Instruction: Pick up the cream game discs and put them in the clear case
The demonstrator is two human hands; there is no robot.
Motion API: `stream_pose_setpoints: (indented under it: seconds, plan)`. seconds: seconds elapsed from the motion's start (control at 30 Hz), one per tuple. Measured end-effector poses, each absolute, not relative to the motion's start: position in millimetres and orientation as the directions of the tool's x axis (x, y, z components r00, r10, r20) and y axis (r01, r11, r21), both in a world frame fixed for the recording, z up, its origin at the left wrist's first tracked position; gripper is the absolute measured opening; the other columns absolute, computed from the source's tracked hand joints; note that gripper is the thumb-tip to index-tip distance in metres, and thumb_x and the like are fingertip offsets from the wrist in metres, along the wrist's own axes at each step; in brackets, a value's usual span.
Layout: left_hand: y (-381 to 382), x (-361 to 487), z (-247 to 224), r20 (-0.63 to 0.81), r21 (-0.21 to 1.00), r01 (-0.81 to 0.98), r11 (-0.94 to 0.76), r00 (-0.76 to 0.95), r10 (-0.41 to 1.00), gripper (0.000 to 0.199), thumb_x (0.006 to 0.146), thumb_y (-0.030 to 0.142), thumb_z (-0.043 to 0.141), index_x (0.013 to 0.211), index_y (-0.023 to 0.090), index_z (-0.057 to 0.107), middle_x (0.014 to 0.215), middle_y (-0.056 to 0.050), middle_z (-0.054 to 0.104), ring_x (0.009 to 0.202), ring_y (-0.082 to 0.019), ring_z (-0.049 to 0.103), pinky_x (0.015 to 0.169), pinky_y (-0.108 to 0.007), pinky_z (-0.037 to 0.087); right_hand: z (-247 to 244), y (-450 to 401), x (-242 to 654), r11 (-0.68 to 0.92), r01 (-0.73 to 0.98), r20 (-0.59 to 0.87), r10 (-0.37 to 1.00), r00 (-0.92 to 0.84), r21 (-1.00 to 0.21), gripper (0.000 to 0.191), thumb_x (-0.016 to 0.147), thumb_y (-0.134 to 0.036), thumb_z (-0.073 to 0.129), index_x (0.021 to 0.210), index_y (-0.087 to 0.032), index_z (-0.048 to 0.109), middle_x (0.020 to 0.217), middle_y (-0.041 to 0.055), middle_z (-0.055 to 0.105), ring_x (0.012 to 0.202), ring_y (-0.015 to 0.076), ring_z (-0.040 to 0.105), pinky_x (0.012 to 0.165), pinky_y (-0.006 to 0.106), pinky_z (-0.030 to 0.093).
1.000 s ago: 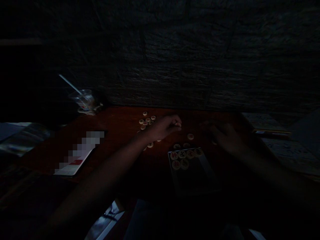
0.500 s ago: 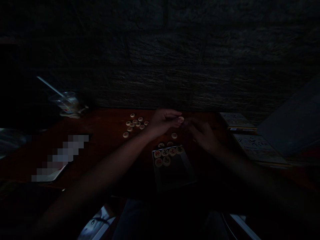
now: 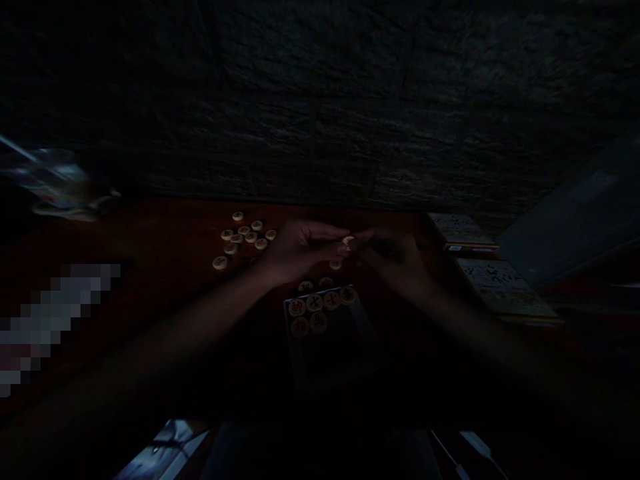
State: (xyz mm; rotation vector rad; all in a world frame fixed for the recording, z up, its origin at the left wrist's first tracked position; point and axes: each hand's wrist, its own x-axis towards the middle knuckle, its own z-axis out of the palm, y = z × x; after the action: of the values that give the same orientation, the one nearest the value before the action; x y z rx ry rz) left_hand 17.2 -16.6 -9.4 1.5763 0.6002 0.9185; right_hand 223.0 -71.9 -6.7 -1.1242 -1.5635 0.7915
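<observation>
Between the fingertips of my left hand (image 3: pixel 300 250) is a round chess piece (image 3: pixel 348 243). My right hand (image 3: pixel 395 257) meets it from the right, its fingers closed at the piece's edge. Below the hands lies a shallow box (image 3: pixel 295 360) holding several round pieces with red or dark characters, in two rows at its far left. Two pieces sit just beyond the box's far edge, and another piece (image 3: pixel 335 265) lies under my hands. Several loose pieces (image 3: pixel 251 237) are scattered left of my left hand.
Two flat boxes (image 3: pixel 463 230) with writing lie on the right of the wooden table (image 3: pixel 165 233). A plastic cup with a straw (image 3: pixel 57 183) stands at the far left. Behind the table rises a dark stone wall (image 3: pixel 300 133). The scene is very dim.
The view has shifted, so the table things sit further left. My right hand has closed in on the piece at my left fingertips, and the piece is now tilted.
</observation>
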Motion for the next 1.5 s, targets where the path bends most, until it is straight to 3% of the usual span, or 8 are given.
stream_pose_setpoints:
  seconds: [0.3, 0.6, 0.9, 1.03, 1.5]
  plan:
    - [-22.7, 18.1, -5.6, 0.333, 0.918, -0.048, -0.394, 0.632, 0.700, 0.031, 0.091, 0.035, 0.080, 0.118, 0.020, 0.083, 0.103, -0.007, 0.085, 0.089, -0.020, 0.080, 0.077, -0.027, 0.062, 0.1, -76.5, 219.9, 0.269, 0.203, 0.265, 0.963, -0.047, -0.942, 0.049, 0.078, -0.065, 0.085, 0.074, -0.018, 0.073, 0.064, 0.0015, 0.072, 0.049, 0.0108, 0.060, 0.046, 0.022, 0.047]
    - [-21.0, 22.5, -8.0, 0.311, 0.942, -0.074, -0.328, 0.564, 0.765, 0.036, 0.086, 0.038, 0.084, 0.117, 0.018, 0.082, 0.100, -0.009, 0.084, 0.081, -0.017, 0.079, 0.075, -0.028, 0.062, -2.4, -76.2, 219.1, 0.266, 0.095, 0.258, 0.963, -0.082, -0.959, 0.041, 0.083, -0.059, 0.083, 0.085, -0.018, 0.079, 0.073, 0.0037, 0.077, 0.057, 0.0126, 0.067, 0.053, 0.024, 0.054]
    - [-28.8, 25.2, -5.5, 0.284, 0.955, -0.061, -0.290, 0.466, 0.838, 0.036, 0.083, 0.042, 0.087, 0.109, 0.016, 0.084, 0.098, -0.010, 0.084, 0.079, -0.019, 0.079, 0.073, -0.029, 0.063, -6.4, -72.3, 219.3, 0.267, 0.071, 0.258, 0.959, -0.113, -0.961, 0.039, 0.073, -0.048, 0.094, 0.094, -0.018, 0.079, 0.078, 0.0043, 0.080, 0.064, 0.0158, 0.072, 0.061, 0.028, 0.059]
    - [-27.6, 24.9, -5.9, 0.324, 0.940, -0.071, -0.335, 0.499, 0.804, 0.036, 0.082, 0.042, 0.087, 0.110, 0.019, 0.084, 0.103, -0.008, 0.085, 0.091, -0.021, 0.081, 0.081, -0.030, 0.063, -5.4, -72.8, 218.9, 0.279, 0.038, 0.273, 0.955, -0.118, -0.960, 0.038, 0.075, -0.049, 0.093, 0.093, -0.018, 0.078, 0.077, 0.0046, 0.080, 0.064, 0.0156, 0.072, 0.060, 0.027, 0.058]
    - [-28.0, 27.0, -8.8, 0.423, 0.893, -0.150, -0.424, 0.599, 0.680, 0.033, 0.086, 0.023, 0.081, 0.119, 0.018, 0.082, 0.104, -0.009, 0.085, 0.092, -0.021, 0.082, 0.088, -0.031, 0.064, -4.1, -75.0, 219.1, 0.238, 0.101, 0.231, 0.970, -0.073, -0.966, 0.042, 0.076, -0.057, 0.090, 0.079, -0.018, 0.076, 0.069, 0.0032, 0.076, 0.053, 0.0124, 0.067, 0.050, 0.024, 0.055]
